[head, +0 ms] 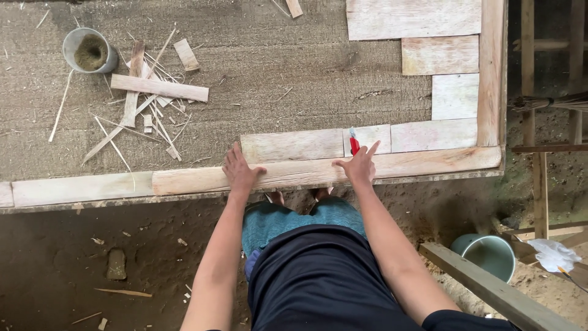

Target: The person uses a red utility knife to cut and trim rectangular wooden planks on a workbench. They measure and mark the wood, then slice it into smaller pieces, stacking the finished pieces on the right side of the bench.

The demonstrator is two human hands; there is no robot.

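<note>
Right hand point(358, 165) rests on the long pale border strip point(318, 171) with its fingers curled around a red-handled cutter point(353, 142), forefinger stretched out beside it; the blade end is too small to make out and most of the handle is hidden in the grip. Left hand point(240, 171) lies flat and open, fingers spread, pressing on the same strip and touching the lower edge of a short pale wood veneer piece point(293, 146). That piece lies just above the strip, in line with two more pieces to its right, all grainy and whitish. The cutter stands at the seam between the first two pieces. More pale pieces step up along the right-hand frame point(492, 73), the topmost cut off by the picture's edge. The brown fibrous worktop point(275, 67) lies bare between these and a scatter of offcuts point(147, 98) and a grey cup point(89, 51) at far left. Below the strip's near edge is dirt floor point(92, 270), with a teal bucket point(489, 254) partly hidden behind a plank point(490, 291).
</note>
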